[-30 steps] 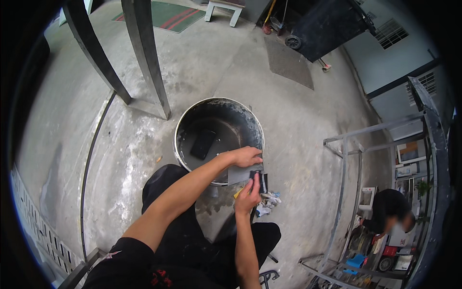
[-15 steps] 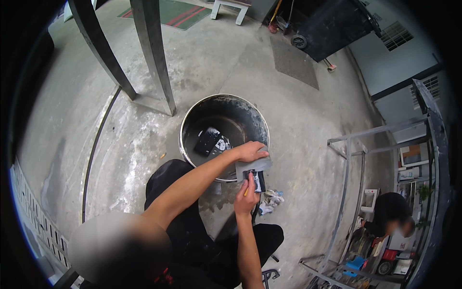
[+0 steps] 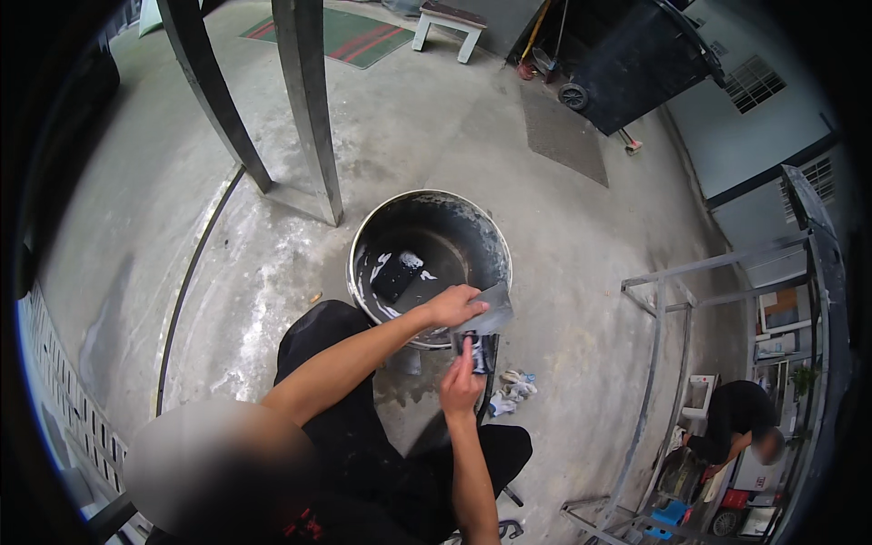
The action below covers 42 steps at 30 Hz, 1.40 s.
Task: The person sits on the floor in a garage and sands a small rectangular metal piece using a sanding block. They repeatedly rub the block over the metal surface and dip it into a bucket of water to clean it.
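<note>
My left hand [image 3: 452,307] is closed on the edge of a flat grey plate [image 3: 495,312], tilted over the near right rim of a round drum [image 3: 502,241]. Just below it, my right hand [image 3: 461,389] grips a dark flat tool smeared with white [image 3: 479,352], its index finger stretched along it. The tool lies close under the plate's lower edge; I cannot tell whether they touch. Inside the drum rests a dark block [image 3: 396,277] with white patches. My fingers partly hide the tool's handle.
Crumpled pale gloves [image 3: 514,392] lie right of my right hand. A dark metal frame [image 3: 313,118] stands beyond the drum to the left. At the right is a grey metal rack [image 3: 656,363], with another person [image 3: 734,422] bent behind it. A wheeled bin [image 3: 636,68] stands far right.
The plate has turned to a steeper slant, and my left hand has shifted slightly left and down. The right hand with the tool sits a little lower. The whole view has shifted slightly.
</note>
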Each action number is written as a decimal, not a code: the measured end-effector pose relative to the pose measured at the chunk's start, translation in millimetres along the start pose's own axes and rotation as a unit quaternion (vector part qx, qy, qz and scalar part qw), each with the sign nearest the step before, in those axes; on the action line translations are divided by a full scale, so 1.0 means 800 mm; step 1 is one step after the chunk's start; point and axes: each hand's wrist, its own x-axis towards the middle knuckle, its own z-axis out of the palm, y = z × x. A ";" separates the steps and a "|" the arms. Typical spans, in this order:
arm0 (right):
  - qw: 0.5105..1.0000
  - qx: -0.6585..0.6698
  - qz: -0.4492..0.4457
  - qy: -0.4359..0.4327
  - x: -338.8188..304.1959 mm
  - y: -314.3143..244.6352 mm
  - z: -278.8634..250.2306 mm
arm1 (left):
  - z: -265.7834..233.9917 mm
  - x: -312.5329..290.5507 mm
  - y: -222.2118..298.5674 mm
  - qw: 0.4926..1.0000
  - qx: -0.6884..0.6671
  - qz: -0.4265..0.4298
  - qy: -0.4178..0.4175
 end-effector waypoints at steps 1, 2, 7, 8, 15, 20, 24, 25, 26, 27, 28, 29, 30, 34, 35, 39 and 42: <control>0.998 0.016 0.060 0.009 0.013 0.013 0.007 | 0.002 0.007 0.001 1.000 0.005 0.011 0.020; 0.992 0.034 0.125 0.011 0.023 0.010 0.008 | 0.006 0.008 -0.003 0.999 0.007 0.015 0.038; 0.999 -0.021 0.022 0.039 -0.008 -0.024 0.010 | 0.013 0.003 0.016 0.998 -0.018 -0.023 0.059; 0.998 -0.014 0.062 0.022 0.009 -0.022 0.007 | 0.010 0.000 0.017 0.998 -0.013 -0.033 0.058; 0.997 -0.070 0.028 -0.021 0.007 -0.052 0.007 | 0.019 -0.001 0.023 0.990 -0.017 -0.087 0.114; 0.978 -0.044 0.159 -0.126 0.026 -0.043 0.002 | 0.012 0.000 0.036 0.988 -0.048 -0.128 0.065; 0.991 -0.103 0.050 -0.069 0.014 -0.061 -0.009 | 0.014 -0.004 0.031 0.988 -0.028 -0.130 0.074; 0.979 -0.076 0.141 -0.126 0.020 -0.060 -0.008 | 0.012 -0.003 0.038 0.988 -0.021 -0.137 0.071; 0.955 -0.047 0.230 -0.184 0.024 -0.059 -0.009 | 0.011 -0.006 0.046 0.987 -0.016 -0.146 0.068; 0.964 -0.070 0.206 -0.153 0.023 -0.045 0.008 | 0.005 -0.007 0.053 0.985 -0.015 -0.159 0.063; 0.976 -0.074 0.164 -0.123 0.026 -0.054 0.014 | 0.003 -0.006 0.044 0.985 -0.042 -0.142 0.085; 0.986 -0.111 0.078 -0.095 0.022 -0.063 0.005 | 0.006 -0.009 0.036 0.986 -0.027 -0.141 0.081; 0.985 -0.113 0.074 -0.104 0.018 -0.063 -0.001 | 0.008 -0.007 0.042 0.989 -0.010 -0.130 0.073; 0.973 -0.071 0.139 -0.167 0.013 -0.058 0.002 | 0.012 -0.004 0.050 0.989 -0.019 -0.121 0.080; 0.974 -0.068 0.140 -0.165 0.020 -0.057 0.009 | 0.008 -0.006 0.051 0.988 -0.011 -0.138 0.072; 0.985 -0.074 0.071 -0.135 -0.002 -0.067 -0.004 | -0.001 -0.007 0.041 0.987 -0.037 -0.151 0.048; 0.980 -0.079 0.090 -0.159 0.004 -0.077 -0.018 | 0.007 -0.004 0.035 0.988 -0.012 -0.129 0.088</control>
